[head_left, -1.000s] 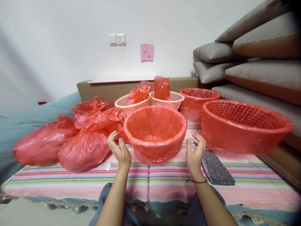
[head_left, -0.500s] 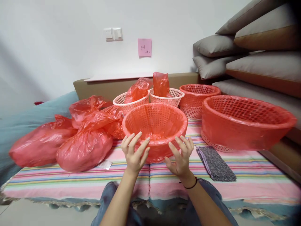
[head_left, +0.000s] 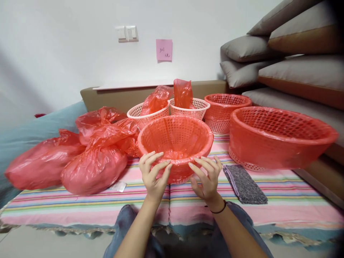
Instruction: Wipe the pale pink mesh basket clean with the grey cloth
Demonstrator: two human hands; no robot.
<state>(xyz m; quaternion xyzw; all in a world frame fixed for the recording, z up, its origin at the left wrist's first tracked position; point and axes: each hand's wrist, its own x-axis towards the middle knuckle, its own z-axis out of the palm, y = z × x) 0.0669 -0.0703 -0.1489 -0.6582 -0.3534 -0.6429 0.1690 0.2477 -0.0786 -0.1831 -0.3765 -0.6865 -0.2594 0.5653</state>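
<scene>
A round basket lined with a red plastic bag (head_left: 176,172) stands in front of me on the striped cloth (head_left: 88,206); the bag is folded over its rim. My left hand (head_left: 154,175) is at the near left of the rim, fingers apart and curved, with nothing in it. At the near right of the rim is my right hand (head_left: 208,175), also with spread, bent fingers and holding nothing. Fingertips of both hands are at or just in front of the rim; whether they touch it I cannot tell.
Filled red bags (head_left: 94,172) lie left. Behind are two pale baskets (head_left: 189,113) holding red bags, and a red-lined basket (head_left: 219,111). A larger lined basket (head_left: 276,150) and a grey folded cloth (head_left: 245,186) are right, near stacked cushions (head_left: 301,77).
The fingers of both hands have bent down slightly toward the near rim. The whole view has shifted slightly, with things sitting a little higher and further left.
</scene>
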